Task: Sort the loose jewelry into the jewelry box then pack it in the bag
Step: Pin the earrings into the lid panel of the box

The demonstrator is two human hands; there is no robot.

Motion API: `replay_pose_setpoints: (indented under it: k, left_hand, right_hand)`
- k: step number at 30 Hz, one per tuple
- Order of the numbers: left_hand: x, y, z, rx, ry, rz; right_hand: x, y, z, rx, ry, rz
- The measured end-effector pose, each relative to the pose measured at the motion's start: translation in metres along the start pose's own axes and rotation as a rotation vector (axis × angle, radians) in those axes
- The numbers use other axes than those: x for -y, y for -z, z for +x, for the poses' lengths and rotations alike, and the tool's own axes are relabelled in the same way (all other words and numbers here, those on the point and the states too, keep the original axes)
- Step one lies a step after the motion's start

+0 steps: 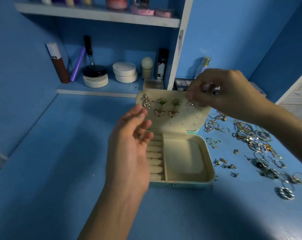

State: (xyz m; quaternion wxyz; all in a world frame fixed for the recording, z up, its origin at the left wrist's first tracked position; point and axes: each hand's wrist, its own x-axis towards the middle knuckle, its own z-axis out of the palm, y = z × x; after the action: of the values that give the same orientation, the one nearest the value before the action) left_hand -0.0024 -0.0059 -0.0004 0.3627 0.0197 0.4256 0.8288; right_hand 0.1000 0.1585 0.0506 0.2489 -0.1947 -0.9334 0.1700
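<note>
Jewelry box sits open on blue surface, pale green outside, cream lining inside. Lid stands tilted back, its inner panel dotted w/ holes. Pinned on the panel: silver star-shaped piece at box's left end, pair of green fan earrings mid-panel, pair of butterfly earrings just below those, triangle earring toward box's right end. A further piece beside the triangle is partly hidden by the wrist.

Box base: ring rolls along left part, one plain compartment on right part; no pieces seen in either.

Left hand: over box's left part, palm showing, fingers relaxed and loosely bent, holding nothing visible. Fingertips near the star-shaped piece.

Right hand: at box's far right corner, fingers curled, thumb and forefinger pinching lid's top edge above the triangle earring. Fingertips blurred; anything smaller in the pinch can't be made out.

Loose jewelry: spread on surface right of box, apart from it. Rings, hoops, chains, small studs, gold and silver mixed.

Shelf behind box carries cosmetic jars and tubes.
</note>
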Motion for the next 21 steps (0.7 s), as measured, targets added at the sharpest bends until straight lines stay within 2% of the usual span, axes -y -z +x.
replay_pose_setpoints:
  k: [2,4,8,11,16,18,21]
  left_hand:
    - [-0.004,0.003,0.022,-0.013,-0.227,0.212]
    - [-0.003,0.007,0.042,0.007,-0.361,0.423]
    - [0.004,0.011,0.061,0.144,-0.386,0.650]
    - [0.008,0.014,0.067,0.164,-0.412,0.689]
    - [0.011,0.018,0.072,0.165,-0.408,0.681]
    - [0.012,0.018,0.072,0.167,-0.419,0.676]
    - [0.014,0.019,0.073,0.166,-0.411,0.659]
  right_hand:
    - [-0.002,-0.006,0.004,-0.048,-0.025,-0.044]
    - [-0.004,-0.011,0.006,-0.070,-0.051,-0.070]
    - [-0.009,-0.016,0.005,-0.073,-0.040,-0.146]
    - [-0.019,-0.019,-0.004,-0.076,-0.045,-0.176]
    - [-0.034,-0.020,-0.030,-0.188,-0.042,-0.163]
    - [-0.036,-0.017,-0.041,-0.143,-0.075,-0.151]
    - [-0.042,-0.007,-0.054,0.078,-0.121,-0.128]
